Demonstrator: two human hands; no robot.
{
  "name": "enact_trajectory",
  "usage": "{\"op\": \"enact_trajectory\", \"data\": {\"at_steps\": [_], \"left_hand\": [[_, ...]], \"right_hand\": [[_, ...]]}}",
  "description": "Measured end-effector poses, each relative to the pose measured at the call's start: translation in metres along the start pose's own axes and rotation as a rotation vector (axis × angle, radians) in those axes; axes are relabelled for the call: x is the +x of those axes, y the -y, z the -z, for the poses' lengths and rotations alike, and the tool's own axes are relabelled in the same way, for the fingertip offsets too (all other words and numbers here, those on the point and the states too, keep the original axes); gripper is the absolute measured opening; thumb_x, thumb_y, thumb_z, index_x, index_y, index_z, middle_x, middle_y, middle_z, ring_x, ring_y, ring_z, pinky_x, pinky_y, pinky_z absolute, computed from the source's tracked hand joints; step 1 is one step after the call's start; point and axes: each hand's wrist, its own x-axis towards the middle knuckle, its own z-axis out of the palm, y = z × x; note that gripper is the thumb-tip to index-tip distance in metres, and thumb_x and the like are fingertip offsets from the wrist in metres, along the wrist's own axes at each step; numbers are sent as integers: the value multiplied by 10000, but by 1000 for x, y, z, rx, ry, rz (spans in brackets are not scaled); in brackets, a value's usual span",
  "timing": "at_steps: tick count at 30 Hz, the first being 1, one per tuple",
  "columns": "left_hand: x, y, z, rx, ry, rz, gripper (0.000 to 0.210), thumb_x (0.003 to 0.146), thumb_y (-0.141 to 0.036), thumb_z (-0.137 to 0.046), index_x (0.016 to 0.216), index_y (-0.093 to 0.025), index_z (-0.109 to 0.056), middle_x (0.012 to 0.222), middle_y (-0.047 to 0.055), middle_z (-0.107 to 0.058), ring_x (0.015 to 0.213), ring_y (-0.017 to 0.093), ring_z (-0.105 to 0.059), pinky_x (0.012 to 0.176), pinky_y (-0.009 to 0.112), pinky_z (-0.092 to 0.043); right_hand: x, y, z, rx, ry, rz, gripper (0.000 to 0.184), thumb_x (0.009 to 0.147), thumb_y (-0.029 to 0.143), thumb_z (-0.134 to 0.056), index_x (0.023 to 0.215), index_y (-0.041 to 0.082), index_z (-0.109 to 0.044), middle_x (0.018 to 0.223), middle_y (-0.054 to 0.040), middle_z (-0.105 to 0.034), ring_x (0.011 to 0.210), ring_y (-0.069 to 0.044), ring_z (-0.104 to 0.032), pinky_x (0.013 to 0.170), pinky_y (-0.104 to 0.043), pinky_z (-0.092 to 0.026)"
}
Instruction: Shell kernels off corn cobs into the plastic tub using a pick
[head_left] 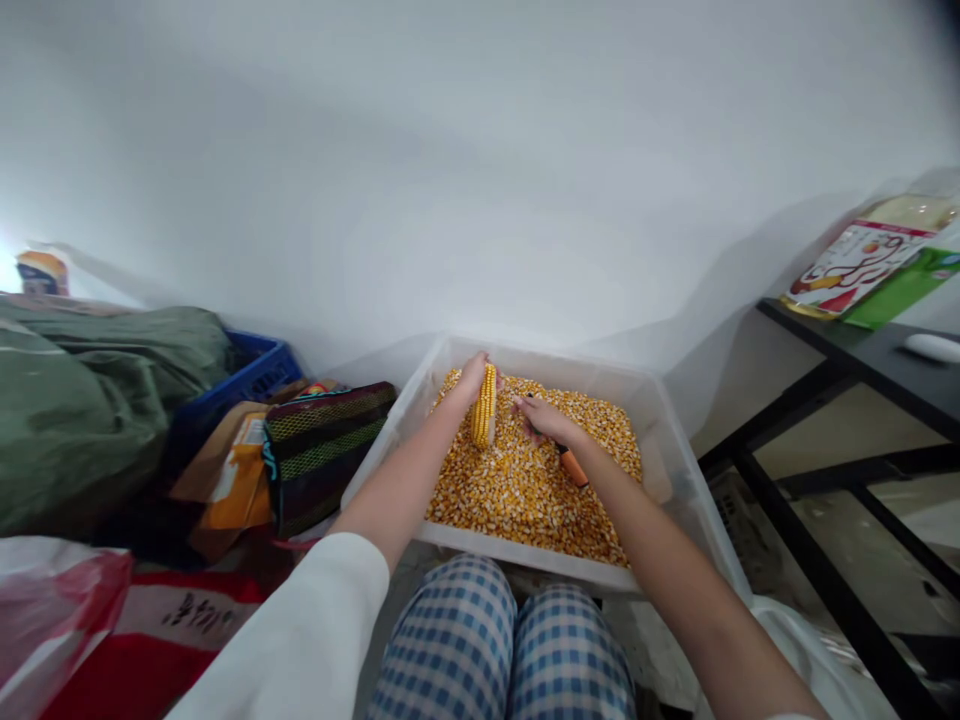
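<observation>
My left hand (472,378) is closed around the upper part of a yellow corn cob (484,408), which stands nearly upright over loose kernels (517,490). Rows of kernels still cover the side of the cob that I see; a paler strip shows at its lower right edge. To the right of the cob, my right hand (546,418) is curled around a tool with an orange handle (574,468), whose end sticks out below the wrist. Most of its working end is hidden by the fingers. Both hands are inside a translucent plastic bin (679,455) that holds the kernels.
A black metal shelf (825,370) stands at the right with a labelled bottle (862,262) on it. On the left are a blue crate (259,375), a green cloth (97,400), a dark mesh bag (326,450) and red-and-white bags (172,625). A white wall (480,180) rises behind the bin.
</observation>
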Motion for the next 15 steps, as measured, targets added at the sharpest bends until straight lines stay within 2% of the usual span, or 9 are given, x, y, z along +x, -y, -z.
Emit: {"op": "enact_trajectory", "data": {"at_steps": [3, 6, 9, 15], "left_hand": [[0, 0, 1, -28, 6, 3, 371, 848, -360, -323, 794, -148, -622, 423, 62, -520, 523, 202, -597, 513, 281, -439], [1, 1, 1, -8, 17, -4, 372, 857, -354, -312, 780, -167, -624, 409, 50, -504, 523, 193, -596, 490, 270, -427], [2, 1, 2, -10, -1, 8, 377, 857, -356, -306, 770, -167, -621, 405, 46, -495, 530, 196, -596, 479, 270, -421], [2, 0, 4, -23, -14, 22, 405, 868, -363, -289, 737, -136, -598, 376, 39, -451, 500, 182, -563, 497, 256, -416]], "right_hand": [[0, 4, 2, -347, -108, 155, 256, 925, 333, -397, 933, 163, -588, 839, -59, -648, 760, -165, -579, 709, -258, -421], [-3, 11, 2, -547, -123, 240, 234, 899, 294, -443, 988, 148, -603, 958, -88, -659, 843, -188, -588, 724, -253, -411], [-10, 18, 0, -653, -107, 316, 235, 895, 274, -443, 965, 164, -638, 954, -75, -674, 837, -180, -600, 721, -235, -402], [-16, 26, 0, -705, -181, 370, 271, 916, 289, -412, 963, 175, -654, 959, -61, -681, 856, -163, -609, 736, -218, -399]]}}
